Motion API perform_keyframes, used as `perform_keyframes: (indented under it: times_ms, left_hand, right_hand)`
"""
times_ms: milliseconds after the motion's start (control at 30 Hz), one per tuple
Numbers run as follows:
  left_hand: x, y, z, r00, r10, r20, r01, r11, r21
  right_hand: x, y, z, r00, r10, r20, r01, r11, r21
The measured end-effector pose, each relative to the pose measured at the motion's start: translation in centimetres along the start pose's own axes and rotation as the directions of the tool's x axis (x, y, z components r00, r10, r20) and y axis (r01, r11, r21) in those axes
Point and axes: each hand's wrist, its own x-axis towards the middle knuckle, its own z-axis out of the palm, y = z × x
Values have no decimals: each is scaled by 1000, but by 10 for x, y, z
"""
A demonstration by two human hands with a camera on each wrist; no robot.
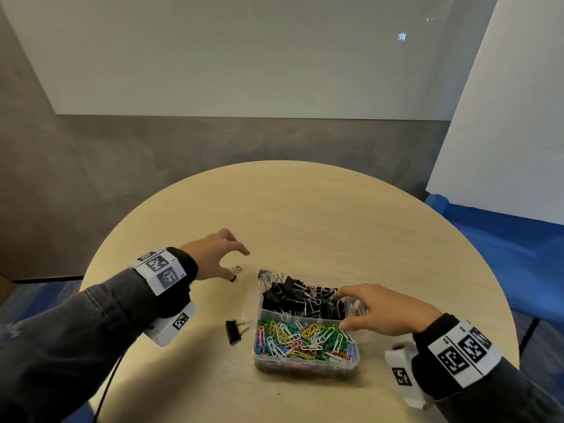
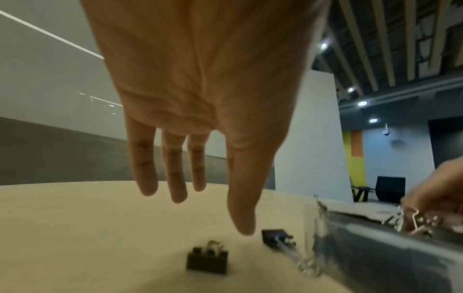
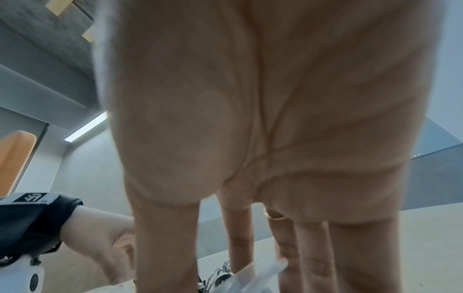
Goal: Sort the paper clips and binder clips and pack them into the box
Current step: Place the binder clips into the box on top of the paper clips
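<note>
Head view first: nearest us on the round counter (image 1: 305, 209) we see the clear box (image 1: 306, 363), its near compartment holding coloured paper clips (image 1: 305, 338), its far one black binder clips (image 1: 300, 297). Our right hand (image 1: 386, 309) rests on the box's right rim, grip loosely spread, fingertips among the binder clips. One loose binder clip (image 1: 233, 331) lies just left of the box. Farther, our left hand (image 1: 213, 254) hovers, grip spread, over a small binder clip (image 1: 235, 273).
</note>
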Motion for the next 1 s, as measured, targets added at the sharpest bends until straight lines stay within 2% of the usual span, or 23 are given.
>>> perform_keyframes:
  times_ms: [100, 167, 467, 600, 700, 867, 1000]
  left_hand:
    - [5, -7, 12, 996, -46, 82, 49, 998, -32]
    - [9, -9, 18, 995, -38, 94, 48, 994, -100]
    - [16, -7, 20, 996, 60, 71, -53, 994, -92]
    - [21, 2, 12, 994, 107, -3, -106, 982, -155]
    - [26, 14, 9, 984, 179, 1, -178, 979, -98]
    - [32, 34, 13, 971, 195, 138, -200, 980, 23]
    - [34, 39, 15, 964, 226, 141, -232, 972, 26]
  right_hand:
    - [0, 0, 0, 1000, -2, -4, 2, 1000, 8]
    - [0, 0, 0, 1000, -2, -4, 2, 1000, 10]
    - [1, 2, 1, 1000, -11, -15, 11, 1000, 26]
    - [1, 1, 2, 1000, -9, -20, 9, 1000, 13]
    - [2, 2, 2, 1000, -13, -24, 14, 1000, 20]
    - [1, 1, 2, 1000, -14, -23, 14, 1000, 15]
    - [2, 1, 2, 1000, -16, -21, 16, 1000, 14]
